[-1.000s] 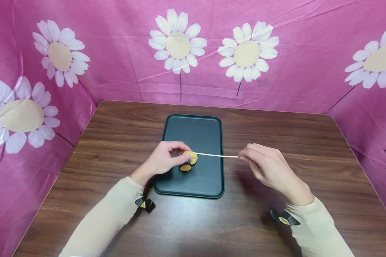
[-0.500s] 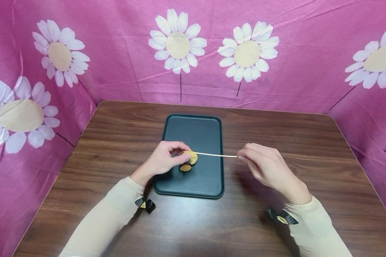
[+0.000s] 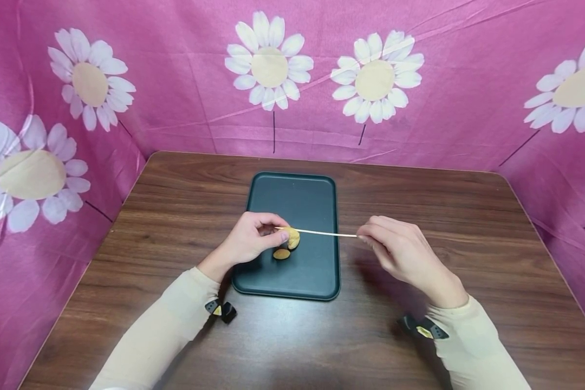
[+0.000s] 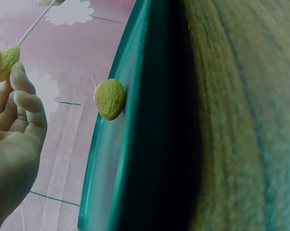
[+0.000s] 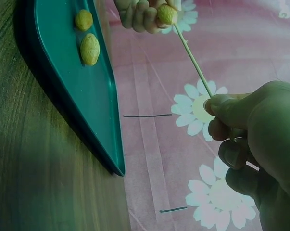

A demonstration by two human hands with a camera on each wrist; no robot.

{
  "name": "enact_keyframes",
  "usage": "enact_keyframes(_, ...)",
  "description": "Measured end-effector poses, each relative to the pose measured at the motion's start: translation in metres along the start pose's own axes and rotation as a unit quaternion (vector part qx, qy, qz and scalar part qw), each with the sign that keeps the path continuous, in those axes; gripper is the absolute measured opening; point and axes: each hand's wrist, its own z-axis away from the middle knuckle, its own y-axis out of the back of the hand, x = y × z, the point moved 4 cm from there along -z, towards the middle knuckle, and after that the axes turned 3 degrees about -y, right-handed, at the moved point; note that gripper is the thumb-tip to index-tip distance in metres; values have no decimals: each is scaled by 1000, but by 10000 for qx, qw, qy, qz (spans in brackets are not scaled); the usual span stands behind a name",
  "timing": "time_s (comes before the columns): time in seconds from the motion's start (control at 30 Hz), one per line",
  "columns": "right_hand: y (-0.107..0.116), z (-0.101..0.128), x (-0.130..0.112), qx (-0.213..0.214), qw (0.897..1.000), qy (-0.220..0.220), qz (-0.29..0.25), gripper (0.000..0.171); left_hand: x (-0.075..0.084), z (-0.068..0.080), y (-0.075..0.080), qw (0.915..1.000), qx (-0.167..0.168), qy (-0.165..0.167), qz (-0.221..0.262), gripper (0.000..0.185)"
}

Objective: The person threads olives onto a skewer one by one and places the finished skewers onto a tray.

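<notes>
A thin skewer [image 3: 322,233] runs level above the dark tray [image 3: 302,276], its tip through a small yellowish ball [image 3: 292,236] that the left hand [image 3: 248,241] pinches between thumb and curled fingers, while the right hand [image 3: 400,252] pinches the other end just past the tray's right edge. Two more yellow pieces [image 5: 87,36] lie on the tray below the held one. The tray sits mid-table [image 3: 175,216], with pink daisy cloth [image 3: 175,81] all round.
</notes>
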Motion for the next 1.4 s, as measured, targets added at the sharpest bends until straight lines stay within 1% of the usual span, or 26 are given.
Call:
enact_keyframes(0.2,0,-1,-1,18,10000,27,-30,25,0,-1,-1,9999,-11,124,107,16)
enact_keyframes(0.5,-2,-2,-2,23,10000,13,-69,25,1,-1,-4,9994,-9,59,330,16)
enact_keyframes(0.9,-1,-6,-3,45,9999,50,-101,25,0,-3,-6,9988,93,217,422,18)
enact_keyframes(1.1,-3,-5,-5,70,9998,-1,-170,24,0,-2,-8,9982,207,196,525,18)
enact_keyframes(1.2,-4,-5,-6,77,9997,-36,-207,22,0,-2,-9,9976,242,177,629,18)
enact_keyframes(1.33,-5,-6,-6,86,9996,-62,-268,11,1,-2,-11,9959,266,241,826,19)
enact_keyframes(1.4,-5,-6,-6,85,9994,-81,-312,10,0,-2,-11,9952,289,284,888,20)
